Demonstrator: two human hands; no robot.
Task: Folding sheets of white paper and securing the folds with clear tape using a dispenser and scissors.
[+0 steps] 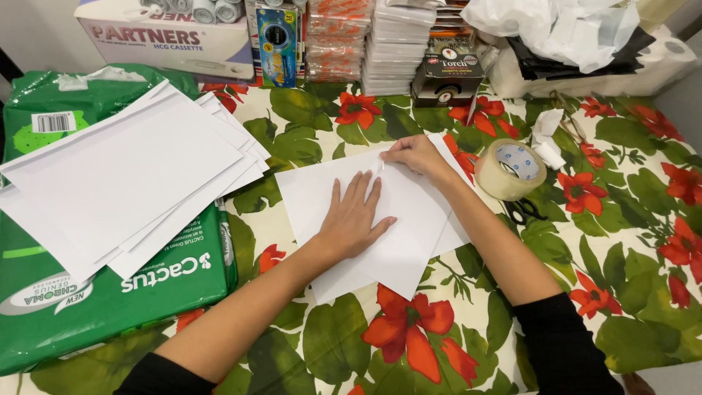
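A white paper sheet (409, 234), partly folded, lies on the floral tablecloth (329, 344) in the middle of the head view. My left hand (355, 216) rests flat on it with fingers spread, pressing it down. My right hand (413, 155) pinches the sheet's far edge with its fingertips together. A second white sheet shows beneath the folded one.
A fanned stack of white sheets (124, 175) lies on a green plastic package (110, 300) at the left. A roll of clear tape (510, 168) and black scissors (523, 212) sit to the right. Boxes (168, 36), stacked packs (398, 44) and plastic bags (570, 33) line the far edge.
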